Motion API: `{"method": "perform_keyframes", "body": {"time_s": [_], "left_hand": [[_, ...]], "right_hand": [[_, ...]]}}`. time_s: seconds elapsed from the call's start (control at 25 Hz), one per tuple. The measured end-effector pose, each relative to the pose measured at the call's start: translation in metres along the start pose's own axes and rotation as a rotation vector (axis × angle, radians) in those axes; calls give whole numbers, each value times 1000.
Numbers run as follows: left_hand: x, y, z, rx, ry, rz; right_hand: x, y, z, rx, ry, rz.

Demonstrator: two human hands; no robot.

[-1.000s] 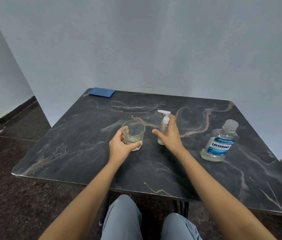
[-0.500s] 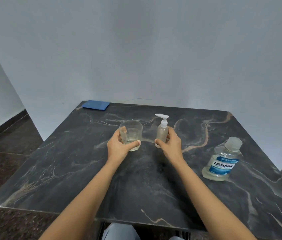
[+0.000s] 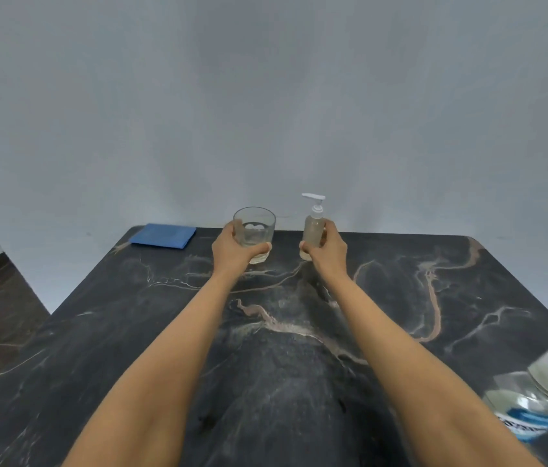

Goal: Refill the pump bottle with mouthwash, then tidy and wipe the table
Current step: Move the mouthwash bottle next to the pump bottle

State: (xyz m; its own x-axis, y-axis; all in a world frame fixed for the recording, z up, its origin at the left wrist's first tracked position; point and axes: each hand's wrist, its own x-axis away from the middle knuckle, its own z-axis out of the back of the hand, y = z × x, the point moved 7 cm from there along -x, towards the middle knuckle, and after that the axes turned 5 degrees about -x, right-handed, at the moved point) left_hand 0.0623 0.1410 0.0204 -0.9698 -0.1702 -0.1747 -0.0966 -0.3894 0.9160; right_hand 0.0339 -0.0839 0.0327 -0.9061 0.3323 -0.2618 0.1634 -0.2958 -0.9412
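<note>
Outstretched left hand point(image 3: 232, 251) grips glass point(image 3: 255, 227), right hand point(image 3: 329, 251) pump bottle point(image 3: 313, 230), possibly lifted

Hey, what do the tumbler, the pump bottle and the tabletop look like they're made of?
Tumbler: likely clear glass, see-through glossy walls and a thick base. Pump bottle: probably translucent plastic, its body slightly cloudy, with an opaque white pump head. Tabletop: dark stone or marble-look laminate, black with pale and tan veins; which one is unclear.

I see black table point(image 3: 467, 281) veined tan and white; blue cloth point(image 3: 163, 236); clear glass point(image 3: 255, 227); white-topped pump bottle point(image 3: 313, 230); blue-labelled mouthwash bottle point(image 3: 542, 399).
</note>
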Motion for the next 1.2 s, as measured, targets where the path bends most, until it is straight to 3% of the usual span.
{"method": "perform_keyframes", "body": {"time_s": [0.52, 0.72, 0.96, 1.2], "left_hand": [[-84, -53, -22, 16, 32, 59], [-87, -57, -28, 9, -38, 74], [-58, -69, -14, -2, 6, 271], [30, -44, 18, 64, 100, 248]], "right_hand": [[-59, 43, -55, 6, -61, 27], [-58, 51, -57, 87, -78, 12], [-36, 54, -48, 115, -45, -148], [41, 16, -10, 77, 0, -116]]}}
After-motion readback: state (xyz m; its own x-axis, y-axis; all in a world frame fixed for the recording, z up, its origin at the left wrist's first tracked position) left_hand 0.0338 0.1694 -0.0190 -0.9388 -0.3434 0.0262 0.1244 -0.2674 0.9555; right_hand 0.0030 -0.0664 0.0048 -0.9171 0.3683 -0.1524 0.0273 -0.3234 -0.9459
